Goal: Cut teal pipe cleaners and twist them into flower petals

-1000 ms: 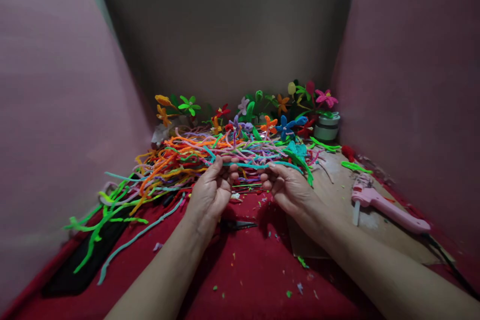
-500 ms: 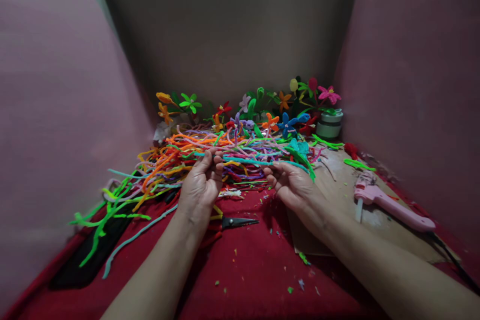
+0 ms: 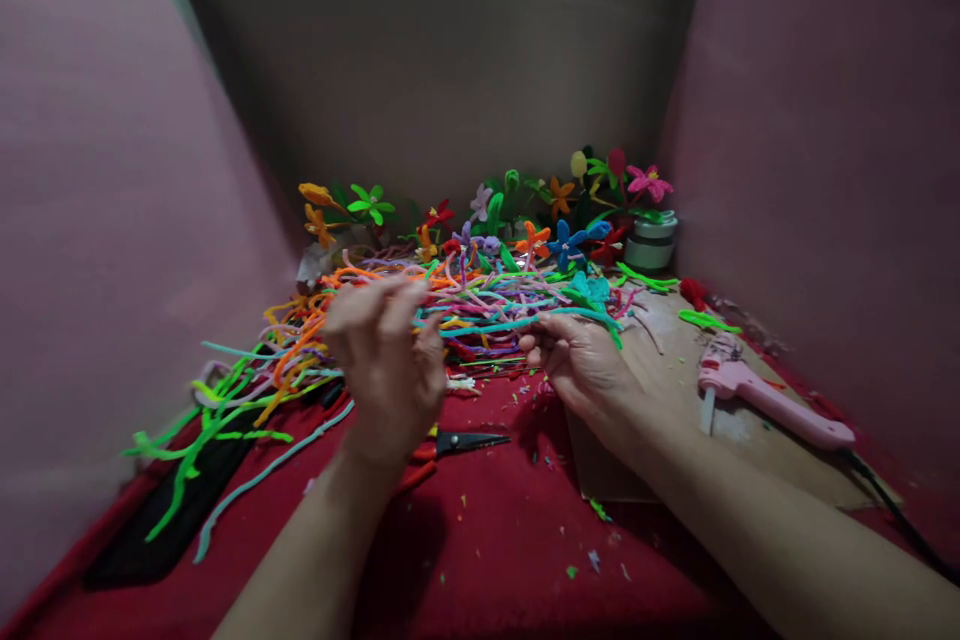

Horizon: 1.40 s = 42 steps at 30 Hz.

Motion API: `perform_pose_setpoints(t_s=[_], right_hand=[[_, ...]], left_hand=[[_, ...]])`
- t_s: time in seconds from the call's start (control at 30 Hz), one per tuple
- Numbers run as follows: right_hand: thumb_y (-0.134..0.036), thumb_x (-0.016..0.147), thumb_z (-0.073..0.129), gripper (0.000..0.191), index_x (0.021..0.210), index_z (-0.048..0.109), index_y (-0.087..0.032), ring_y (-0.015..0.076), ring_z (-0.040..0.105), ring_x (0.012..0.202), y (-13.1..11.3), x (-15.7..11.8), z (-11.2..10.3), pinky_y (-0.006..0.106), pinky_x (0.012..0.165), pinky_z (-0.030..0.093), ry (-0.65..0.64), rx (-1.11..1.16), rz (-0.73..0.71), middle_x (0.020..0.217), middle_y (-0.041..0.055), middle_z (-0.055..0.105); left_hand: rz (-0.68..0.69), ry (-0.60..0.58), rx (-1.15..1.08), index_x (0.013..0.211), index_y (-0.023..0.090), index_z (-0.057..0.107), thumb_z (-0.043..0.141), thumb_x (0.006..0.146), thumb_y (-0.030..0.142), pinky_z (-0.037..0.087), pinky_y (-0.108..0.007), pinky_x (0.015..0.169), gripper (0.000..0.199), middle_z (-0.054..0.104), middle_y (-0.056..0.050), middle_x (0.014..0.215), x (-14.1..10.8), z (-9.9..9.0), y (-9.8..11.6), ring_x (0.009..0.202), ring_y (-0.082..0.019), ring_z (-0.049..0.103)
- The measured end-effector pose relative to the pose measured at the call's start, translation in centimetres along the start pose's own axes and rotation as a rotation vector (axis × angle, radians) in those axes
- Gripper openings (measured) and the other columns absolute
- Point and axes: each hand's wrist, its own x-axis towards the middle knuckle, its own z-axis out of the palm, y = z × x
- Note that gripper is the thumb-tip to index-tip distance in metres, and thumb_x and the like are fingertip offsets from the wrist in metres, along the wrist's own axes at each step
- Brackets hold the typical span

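A turquoise pipe cleaner stretches between my two hands, in front of a heap of coloured pipe cleaners. My right hand pinches it near its right part. My left hand is raised at its left end, blurred, with fingers curled; whether it grips the strand cannot be made out. Below and right of my left hand lie scissors with dark blades and red and yellow handles, the handles partly hidden by my wrist.
Pipe-cleaner flowers stand along the back, beside a striped pot. At the right, a pink glue gun rests on cardboard. A black flat object lies at the left on red cloth.
My left hand has turned and lifted, its fingers shifting from a pinch into a blurred curl. My right hand keeps its pinch. The whole view has shifted slightly.
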Motion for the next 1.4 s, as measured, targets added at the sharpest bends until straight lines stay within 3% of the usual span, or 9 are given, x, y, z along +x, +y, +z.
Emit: perform_pose_setpoints(t_s=[0.1,0.23,0.5,0.57,0.73,0.9,0.97,1.27,1.4], right_hand=[[-0.013,0.064,0.061,0.002,0.062,0.063,-0.012,0.0103,0.055,0.046,0.5,-0.1,-0.1,0.020,0.041,0.043,-0.071,0.013,0.022,0.053,0.0020,0.063],[-0.015,0.062,0.065,0.006,0.059,0.062,-0.011,0.0109,0.056,0.045,0.9,-0.5,-0.2,0.019,0.038,0.041,-0.113,-0.022,0.031,0.055,0.0019,0.063],[-0.019,0.066,0.068,0.009,0.066,0.063,-0.011,0.0094,0.056,0.046,1.1,-0.5,-0.5,0.018,0.036,0.038,-0.191,-0.127,0.017,0.061,0.0015,0.063],[-0.020,0.066,0.067,0.010,0.067,0.064,-0.011,0.0087,0.055,0.046,1.2,-0.5,-0.6,0.018,0.037,0.038,-0.201,-0.141,0.019,0.063,0.0024,0.064],[-0.021,0.068,0.067,0.011,0.066,0.064,-0.011,0.0078,0.055,0.048,1.2,-0.6,-0.5,0.016,0.038,0.039,-0.233,-0.144,0.060,0.062,0.0026,0.064],[-0.019,0.066,0.066,0.009,0.062,0.064,-0.011,0.0082,0.055,0.047,0.5,-0.7,-0.2,0.017,0.039,0.040,-0.238,-0.123,0.069,0.056,0.0014,0.062],[-0.018,0.069,0.063,0.012,0.060,0.063,-0.012,0.0087,0.055,0.045,-0.1,-0.5,-0.2,0.016,0.038,0.039,-0.233,-0.111,0.082,0.052,0.0018,0.061],[-0.004,0.077,0.050,0.015,0.068,0.058,-0.014,0.0056,0.057,0.048,-3.0,0.0,0.0,0.011,0.042,0.046,-0.004,0.041,0.043,0.059,0.0010,0.062],[-0.001,0.078,0.046,0.019,0.068,0.054,-0.015,0.0048,0.055,0.049,-3.8,0.6,0.1,0.010,0.044,0.048,0.185,0.049,0.023,0.060,0.0009,0.058]], left_hand=[[0.231,-0.237,0.042,0.113,0.022,0.052,0.058,0.078,0.017,0.027,-0.048,0.103,0.036,0.058,-0.008,0.111,-0.6,0.6,1.9,0.110,-0.023,0.049],[0.107,-0.413,-0.095,0.097,0.015,0.056,0.047,0.085,0.018,0.046,-0.030,0.080,0.015,0.060,-0.008,0.091,-1.6,2.1,2.1,0.088,-0.017,0.056],[-0.086,-0.567,-0.295,0.083,0.017,0.056,0.042,0.087,0.018,0.042,-0.021,0.067,0.015,0.057,-0.002,0.076,-1.8,1.4,1.9,0.070,-0.011,0.052],[-0.197,-0.578,-0.364,0.079,0.017,0.057,0.044,0.086,0.019,0.041,-0.021,0.066,0.014,0.056,-0.001,0.073,-1.6,1.2,2.2,0.069,-0.010,0.052],[-0.702,-0.746,-0.626,0.074,0.016,0.057,0.050,0.082,0.028,0.041,-0.017,0.052,0.015,0.054,0.002,0.065,-0.4,0.9,2.5,0.057,-0.008,0.051],[-1.120,-0.998,-1.095,0.077,0.016,0.054,0.051,0.082,0.036,0.021,-0.014,0.029,0.020,0.050,0.006,0.054,0.5,0.3,2.1,0.030,-0.001,0.028],[-1.206,-1.083,-1.258,0.081,0.016,0.055,0.052,0.082,0.034,0.021,-0.013,0.027,0.018,0.052,0.005,0.057,0.5,0.0,2.0,0.028,0.000,0.027],[-1.286,-1.164,-1.308,0.077,0.015,0.053,0.056,0.078,0.027,0.022,-0.013,0.024,0.013,0.055,0.004,0.055,-0.1,-0.2,1.7,0.025,0.000,0.025],[-1.196,-1.240,-1.173,0.073,0.015,0.053,0.055,0.078,0.032,0.019,-0.014,0.027,0.019,0.057,0.002,0.054,-0.2,-1.1,1.6,0.026,-0.001,0.031]])
